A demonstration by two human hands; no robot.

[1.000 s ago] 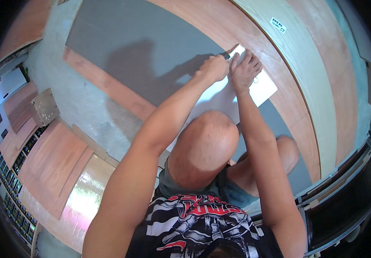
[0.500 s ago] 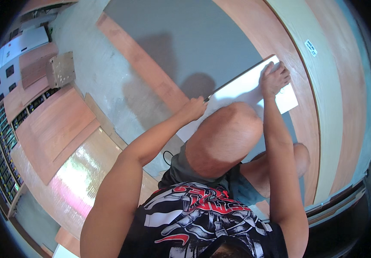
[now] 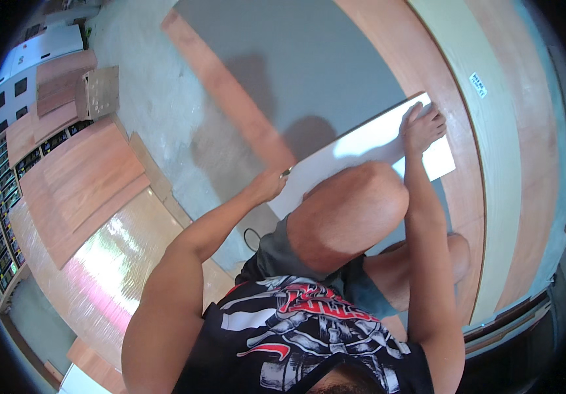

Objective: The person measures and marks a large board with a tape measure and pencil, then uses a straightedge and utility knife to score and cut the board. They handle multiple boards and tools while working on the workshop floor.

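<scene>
A small tool with a dark body and a shiny tip (image 3: pixel 286 173) sits in the person's left hand (image 3: pixel 268 184), just left of the middle of the frame. The fingers of this hand are curled shut around it, and most of its handle is hidden. The tip lies beside the left end of a long, flat, white rectangular board (image 3: pixel 362 146); whether it touches the board cannot be told.

The board slants from the centre of the frame up to the right, its upper long edge showing as a dark line. The right hand (image 3: pixel 422 131) lies on its face near the upper right end, the thumb set apart and the other fingers slightly spread, reaching toward the right. The person's bent bare knee (image 3: pixel 362 200) covers part of the board's lower side.

Beyond the board, a wide matte grey sheet (image 3: pixel 309 52) fills the upper middle, with a reddish-brown wooden strip (image 3: pixel 220 88) along its left side. A reddish-brown wooden panel (image 3: pixel 421 56) borders it on the right, and next to that stands out a pale wooden panel (image 3: pixel 486 138) bearing a small white label (image 3: pixel 478 85). A grey concrete floor (image 3: pixel 145 72) shows at upper left. Stacked reddish-brown wooden sheets (image 3: pixel 86 180) and a glossy film-covered panel (image 3: pixel 112 249) lie at left, and a thin black cable loop (image 3: pixel 246 232) lies below the left wrist.
</scene>
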